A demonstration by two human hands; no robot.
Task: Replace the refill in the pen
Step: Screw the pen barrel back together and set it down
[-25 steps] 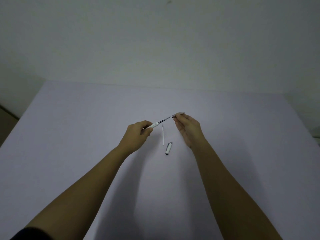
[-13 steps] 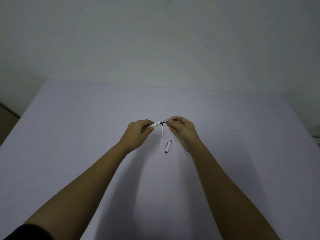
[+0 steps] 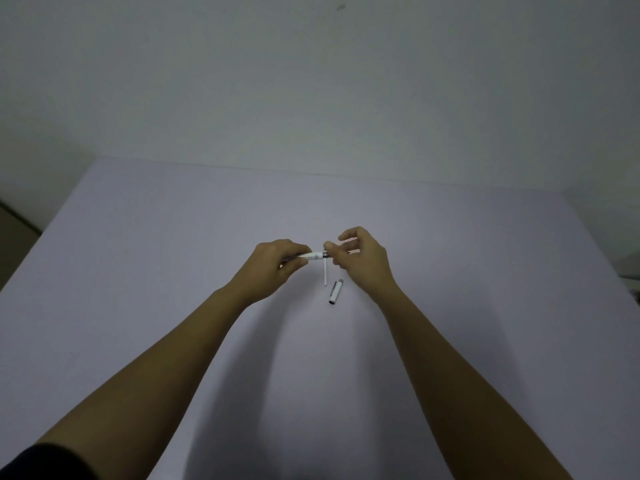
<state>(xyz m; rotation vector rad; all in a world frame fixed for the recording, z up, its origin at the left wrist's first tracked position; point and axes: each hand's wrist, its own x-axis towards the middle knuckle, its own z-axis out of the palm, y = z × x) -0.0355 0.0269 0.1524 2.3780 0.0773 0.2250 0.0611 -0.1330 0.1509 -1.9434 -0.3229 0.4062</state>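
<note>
Two hands meet above the cap (image 3: 335, 291): our left hand (image 3: 273, 268) pinches the light, rigid, slippery barrel (image 3: 314, 255); our right hand (image 3: 360, 258) pinches its tip end, best held near the joint.

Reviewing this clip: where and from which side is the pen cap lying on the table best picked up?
Pinch the pen cap across its white middle, coming from above with fingers on its two long sides. It lies flat, alone beside the loose refill, so probably only its sides are exposed.
</note>
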